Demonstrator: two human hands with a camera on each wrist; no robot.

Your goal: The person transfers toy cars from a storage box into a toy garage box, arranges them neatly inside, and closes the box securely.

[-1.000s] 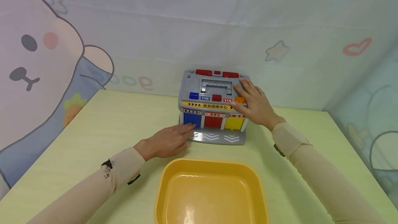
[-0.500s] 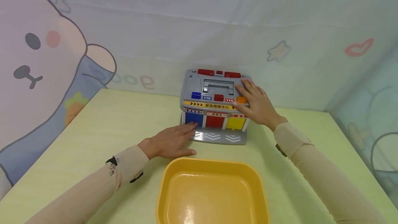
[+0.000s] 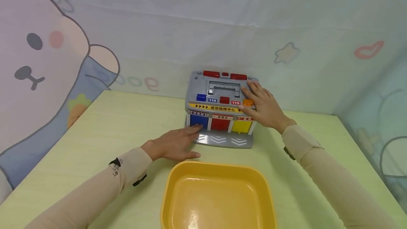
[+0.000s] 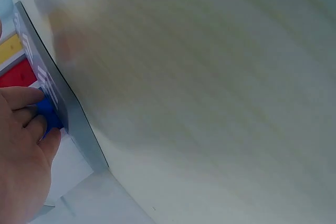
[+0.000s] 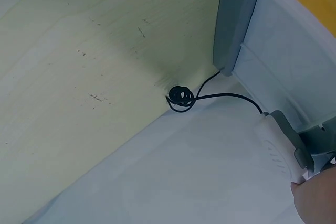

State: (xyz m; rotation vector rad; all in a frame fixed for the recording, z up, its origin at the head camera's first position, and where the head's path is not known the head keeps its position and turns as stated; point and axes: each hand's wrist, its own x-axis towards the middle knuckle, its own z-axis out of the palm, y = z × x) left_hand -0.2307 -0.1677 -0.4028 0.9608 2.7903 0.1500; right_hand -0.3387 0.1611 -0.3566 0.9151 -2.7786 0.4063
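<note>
A grey toy garage with blue, red and yellow doors stands at the back of the table. My left hand lies low at its front left, fingertips at the blue door just above the grey ramp. The left thumb is spread out toward the front. In the left wrist view, the fingers overlap the blue door. My right hand rests flat on the roof's right end, fingers spread beside the orange button. Part of that hand shows in the right wrist view.
A yellow tray sits on the table in front of the garage. A printed cloth hangs behind the table. In the right wrist view, a coiled black cord runs to a white and grey piece by the garage's side wall.
The left thumb has spread away from the other fingers. The right hand stays on the roof. The whole head view has shifted slightly.
</note>
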